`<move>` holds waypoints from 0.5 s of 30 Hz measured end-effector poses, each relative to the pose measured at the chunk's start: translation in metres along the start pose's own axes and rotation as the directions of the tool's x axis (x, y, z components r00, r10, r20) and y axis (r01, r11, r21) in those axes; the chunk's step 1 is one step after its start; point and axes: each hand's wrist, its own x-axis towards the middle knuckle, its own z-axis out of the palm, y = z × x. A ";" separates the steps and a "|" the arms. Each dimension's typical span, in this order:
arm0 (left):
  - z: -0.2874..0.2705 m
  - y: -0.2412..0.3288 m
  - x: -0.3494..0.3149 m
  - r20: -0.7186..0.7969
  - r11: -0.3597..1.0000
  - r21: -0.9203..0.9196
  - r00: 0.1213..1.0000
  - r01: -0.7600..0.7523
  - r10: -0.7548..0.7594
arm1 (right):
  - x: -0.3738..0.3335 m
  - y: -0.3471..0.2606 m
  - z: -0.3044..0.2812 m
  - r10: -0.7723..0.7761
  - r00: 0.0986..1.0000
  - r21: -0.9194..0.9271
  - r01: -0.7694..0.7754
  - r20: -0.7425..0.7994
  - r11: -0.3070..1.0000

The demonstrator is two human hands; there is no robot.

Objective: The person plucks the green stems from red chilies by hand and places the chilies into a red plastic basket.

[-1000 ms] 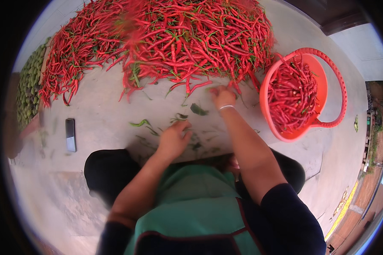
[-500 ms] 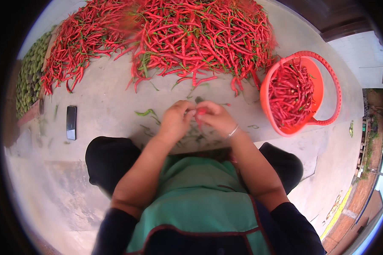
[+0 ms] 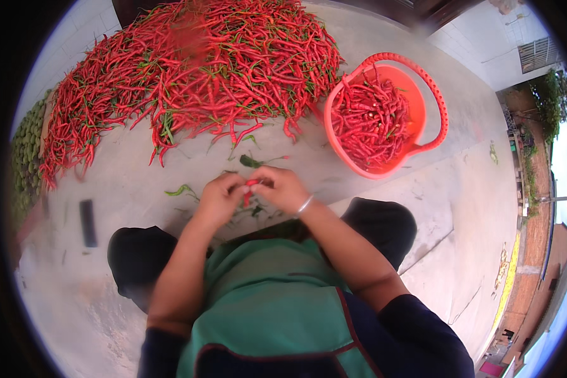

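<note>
A red chili pepper (image 3: 247, 196) is held between my two hands, low over the floor in front of my lap. My left hand (image 3: 219, 199) is closed in a pinch at its left side. My right hand (image 3: 285, 190), with a silver bangle at the wrist, pinches it from the right, a bit of red showing by the fingers. Beneath and around the hands lie green stems and leaf scraps, among them a dark green leaf (image 3: 251, 161) and a green chili (image 3: 181, 189) left of my left hand. The fingertips partly cover the pepper.
A big heap of red chilies (image 3: 189, 82) spreads across the far floor. Right of it stands an orange-red basket (image 3: 342, 154) with a raised handle, holding many red chilies. A black phone (image 3: 88, 223) lies at left, and green produce (image 3: 26, 157) is piled at the far left.
My view has turned, so heap, basket and phone appear farther left. My hands stay together, still pinching a red chili, which now shows more clearly between the fingers.
</note>
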 end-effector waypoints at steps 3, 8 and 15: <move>0.005 0.007 -0.002 0.102 0.894 0.356 0.962 -0.273 0.253 | -0.006 0.014 -0.011 -0.135 0.986 -0.291 0.159 0.101 0.943; 0.023 0.013 -0.011 0.143 0.864 0.334 0.926 -0.377 0.349 | -0.019 0.005 -0.056 0.078 0.945 -0.246 0.003 0.319 0.969; 0.027 -0.016 0.004 -0.040 0.887 0.455 0.993 -0.082 0.113 | -0.011 0.002 -0.181 -0.527 0.674 -0.852 -0.345 -0.517 0.395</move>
